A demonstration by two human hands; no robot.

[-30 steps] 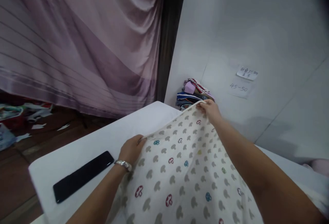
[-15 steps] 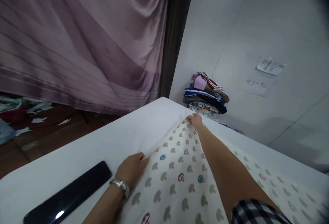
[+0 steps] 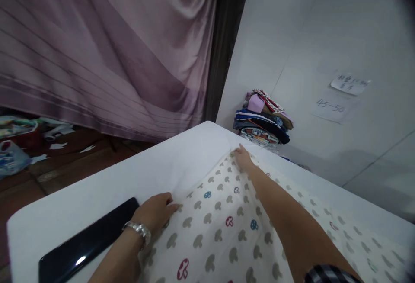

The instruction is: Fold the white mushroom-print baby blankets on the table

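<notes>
A cream cloth printed with small mushrooms [image 3: 223, 231] lies spread on a white table [image 3: 136, 179]. My left hand [image 3: 154, 211], with a metal watch at the wrist, rests flat on the cloth's near-left edge. My right hand [image 3: 242, 158] reaches far forward and presses the cloth's far corner down onto the table. Neither hand visibly pinches the fabric now; the fingers lie on it.
A black phone [image 3: 86, 243] lies on the table just left of my left wrist. A stack of folded clothes [image 3: 262, 118] sits against the white wall beyond the table. Purple curtains [image 3: 106, 45] hang at left; litter lies on the brown floor [image 3: 65, 162].
The cloth was held up by its two corners, then lowered and laid flat on the table. Both hands came down with it and now rest on it.
</notes>
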